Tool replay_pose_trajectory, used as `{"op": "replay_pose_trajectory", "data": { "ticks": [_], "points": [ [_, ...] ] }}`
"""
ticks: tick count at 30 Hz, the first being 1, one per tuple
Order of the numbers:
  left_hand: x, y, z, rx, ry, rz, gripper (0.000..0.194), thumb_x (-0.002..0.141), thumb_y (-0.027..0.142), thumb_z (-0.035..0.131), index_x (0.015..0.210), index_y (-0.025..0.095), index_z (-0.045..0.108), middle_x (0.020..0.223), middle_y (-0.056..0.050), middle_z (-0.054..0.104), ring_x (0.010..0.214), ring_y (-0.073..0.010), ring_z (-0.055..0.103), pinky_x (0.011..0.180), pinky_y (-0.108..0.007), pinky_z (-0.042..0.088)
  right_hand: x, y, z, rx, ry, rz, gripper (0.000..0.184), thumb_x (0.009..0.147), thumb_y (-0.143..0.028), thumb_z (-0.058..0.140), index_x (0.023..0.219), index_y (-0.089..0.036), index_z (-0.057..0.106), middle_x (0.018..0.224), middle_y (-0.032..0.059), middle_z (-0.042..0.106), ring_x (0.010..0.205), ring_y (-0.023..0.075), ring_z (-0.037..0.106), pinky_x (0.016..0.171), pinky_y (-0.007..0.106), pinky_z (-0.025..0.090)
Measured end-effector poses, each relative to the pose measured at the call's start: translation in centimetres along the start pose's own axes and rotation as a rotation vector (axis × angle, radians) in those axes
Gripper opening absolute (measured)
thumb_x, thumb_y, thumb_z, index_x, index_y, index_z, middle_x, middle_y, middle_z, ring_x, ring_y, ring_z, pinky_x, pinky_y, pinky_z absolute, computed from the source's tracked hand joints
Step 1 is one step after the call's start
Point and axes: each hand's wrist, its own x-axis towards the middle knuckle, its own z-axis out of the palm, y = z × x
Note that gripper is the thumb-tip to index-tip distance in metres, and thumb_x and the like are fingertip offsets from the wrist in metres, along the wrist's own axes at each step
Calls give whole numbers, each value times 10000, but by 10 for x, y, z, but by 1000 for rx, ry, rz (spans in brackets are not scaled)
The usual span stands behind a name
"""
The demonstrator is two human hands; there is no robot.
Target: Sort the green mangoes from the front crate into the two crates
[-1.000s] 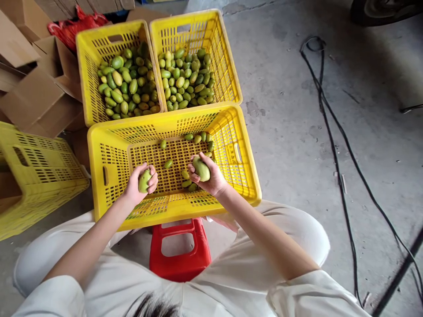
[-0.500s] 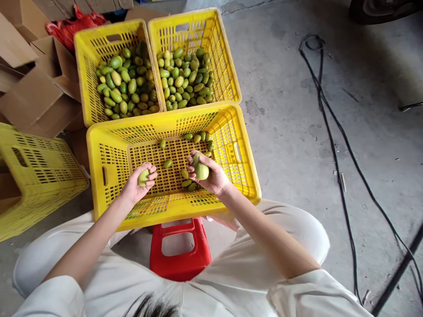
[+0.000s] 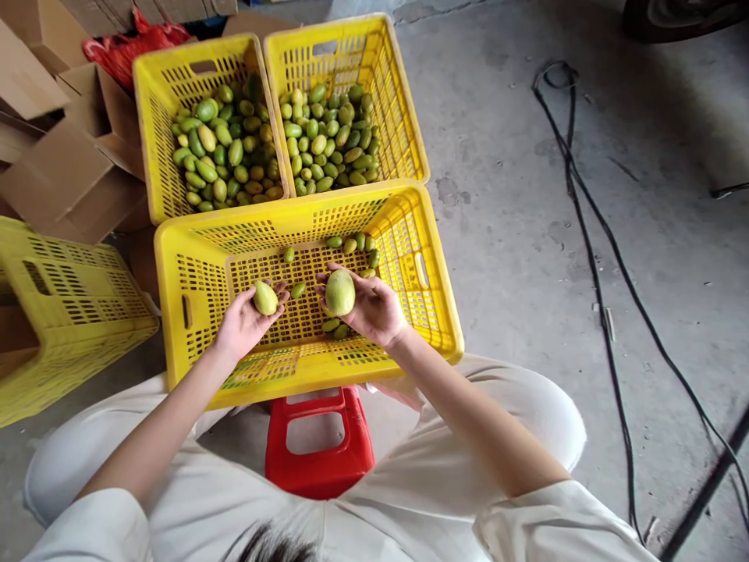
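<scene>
My left hand (image 3: 249, 324) holds a small yellow-green mango (image 3: 266, 298) on its upturned palm, the fingers loosely spread beneath it. A larger, rounder green mango (image 3: 340, 293) lies in my right hand (image 3: 374, 308), palm up, fingers loosely curled behind it. Both hands are over the front yellow crate (image 3: 298, 382), apart from each other. On that crate's slotted floor lie several small green mangoes, one of them a loose mango (image 3: 298, 290) between my hands. Part of the floor is hidden under my right hand.
Two yellow crates, a left crate (image 3: 140, 125) and a right crate (image 3: 409, 117), stand behind, partly filled with mangoes. Cardboard boxes (image 3: 64, 179) and another yellow crate (image 3: 76, 312) are on the left. A red stool (image 3: 319, 468) stands before me; a black cable (image 3: 608, 234) lies right.
Both hands have opened from a curled grip and turned the mangoes to face upward. My right hand has shifted slightly left. The crates stay put.
</scene>
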Motion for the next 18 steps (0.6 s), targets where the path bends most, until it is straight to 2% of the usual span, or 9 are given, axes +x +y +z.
{"op": "replay_pose_trajectory", "data": {
  "ticks": [3, 5, 7, 12, 15, 18],
  "points": [
    [0, 0, -3, 36, -88, 38, 121, 814, 208, 647, 917, 164, 600, 864, -43, 652, 715, -124, 640, 605, -218, 535, 0, -1, 0, 11, 19, -22, 366, 766, -264, 603, 1128, -214, 586, 1044, 39, 673, 908, 179, 636, 774, 314, 547],
    [-1, 0, -5, 55, -165, 43, 143, 790, 226, 693, 866, 169, 586, 704, 20, 566, 518, -57, 523, 452, -155, 432, -1, -2, -1, 42, 26, -19, 365, 768, -274, 636, 1126, -222, 588, 1005, 15, 666, 848, 142, 628, 729, 258, 546],
    [-2, 0, -6, 88, -211, 30, 174, 777, 250, 715, 843, 174, 574, 626, 57, 485, 412, -23, 402, 370, -133, 321, -1, -2, -2, 69, 13, -12, 368, 749, -268, 677, 1104, -221, 592, 947, -4, 648, 769, 112, 607, 650, 211, 535],
    [-1, -6, -5, 251, -210, 42, 208, 769, 290, 731, 828, 182, 563, 608, 48, 509, 389, -30, 405, 363, -136, 282, -2, 1, -2, 28, -5, 2, 330, 718, -213, 705, 1025, -225, 584, 888, -10, 612, 653, 85, 547, 452, 145, 419],
    [0, -9, -5, 308, -189, 52, 208, 775, 293, 733, 829, 184, 564, 626, 36, 544, 407, -42, 438, 374, -143, 305, -1, 3, -2, -2, 17, 3, 333, 712, -201, 705, 1019, -230, 580, 876, -8, 609, 644, 89, 549, 442, 148, 409],
    [1, -6, -4, 220, -143, 35, 216, 778, 307, 727, 879, 178, 586, 686, 20, 577, 479, -63, 511, 392, -151, 364, 0, 4, -3, -16, 40, -15, 336, 725, -210, 710, 1038, -236, 590, 882, -15, 622, 667, 95, 581, 482, 163, 451]
  ]
}}
